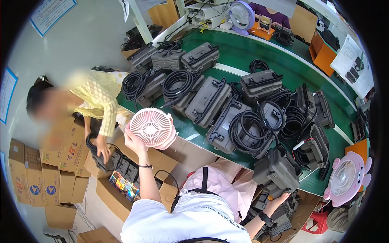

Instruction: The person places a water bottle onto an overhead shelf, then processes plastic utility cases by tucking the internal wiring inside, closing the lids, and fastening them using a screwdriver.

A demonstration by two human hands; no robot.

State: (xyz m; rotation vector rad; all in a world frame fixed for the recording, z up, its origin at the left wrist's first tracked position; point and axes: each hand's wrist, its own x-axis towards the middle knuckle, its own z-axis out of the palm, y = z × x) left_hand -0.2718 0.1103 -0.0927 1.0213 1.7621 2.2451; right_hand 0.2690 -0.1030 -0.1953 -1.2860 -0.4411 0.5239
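My left hand (135, 142) is closed on a small pink fan (156, 125), its round grille facing up beside the bench's front edge. My right hand (276, 203) grips the lower end of a dark grey latched plastic case (278, 168) at the bench's right front corner; the case partly hides the fingers. Close to it on the green bench (194, 141) are a case with a coiled black cable (247, 131) and a tilted case (314, 148). Several more grey cases, among them a large one (208, 101), stand behind, many with cable coils.
On the left, a co-worker in a yellow top (95, 91) bends over an open carton (111, 199) holding black items. Stacked cartons (50, 178) stand farther left. A pink animal-shaped fan (344, 178) and red stool (317, 222) are at right; another person (275, 17) sits behind the bench.
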